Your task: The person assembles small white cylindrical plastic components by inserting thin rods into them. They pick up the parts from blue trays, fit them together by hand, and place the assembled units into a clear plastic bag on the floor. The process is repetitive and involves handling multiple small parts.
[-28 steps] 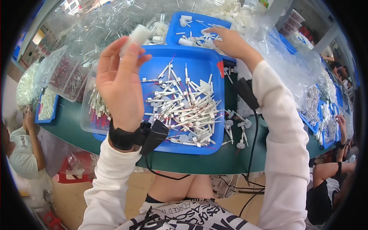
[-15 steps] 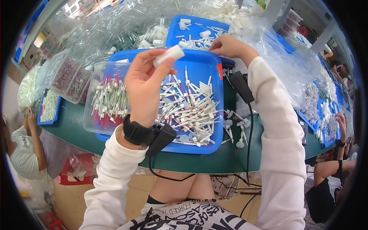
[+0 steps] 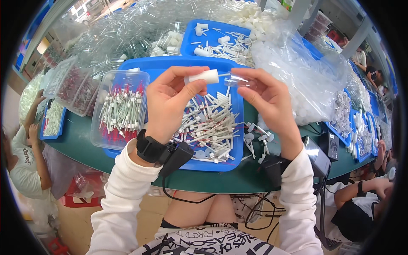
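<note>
Two hands face each other, wrists bent inward, and from mid-view it's the left hand (image 3: 170,95) pinching a white cylinder (image 3: 208,76) at twelve o'clock, the right hand (image 3: 272,95) gripping a clear tube (image 3: 244,80) at one, a thin white rod (image 3: 223,75) spanning the gap! Half a second ago that right hand was beside the small blue tray (image 3: 187,44) at twelve; now it's down level with its partner. The large blue tray (image 3: 161,63) ends at three o'clock, a plastic bag (image 3: 293,80) crowds two, and green table (image 3: 212,180) runs along six.
</note>
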